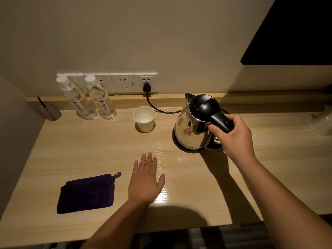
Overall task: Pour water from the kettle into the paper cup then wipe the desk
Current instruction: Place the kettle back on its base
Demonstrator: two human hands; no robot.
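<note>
- On the wooden desk, the kettle is sitting on its black base, a little tilted or just seated; I cannot be sure which.
- The right hand is wrapping its fingers fully round the black handle, thumb pressing in from the front.
- The left hand is lying flat on the desk, fingers spread wide and holding nothing.
- The paper cup is standing upright to the kettle's left, near but apart from it; it looks as if a little water is lying in the bottom, though I am only judging by the pale patch.
- The cup is light and nobody is steadying it, so a nudge from the spout or a hard stream could be tipping it over.
- The power cord is trailing from the wall socket just behind the cup, and could be snagging the kettle's swing.
- Two water bottles are standing well to the left, out of the way.
- The folded purple cloth is waiting just beside the left hand for the wiping.
</note>
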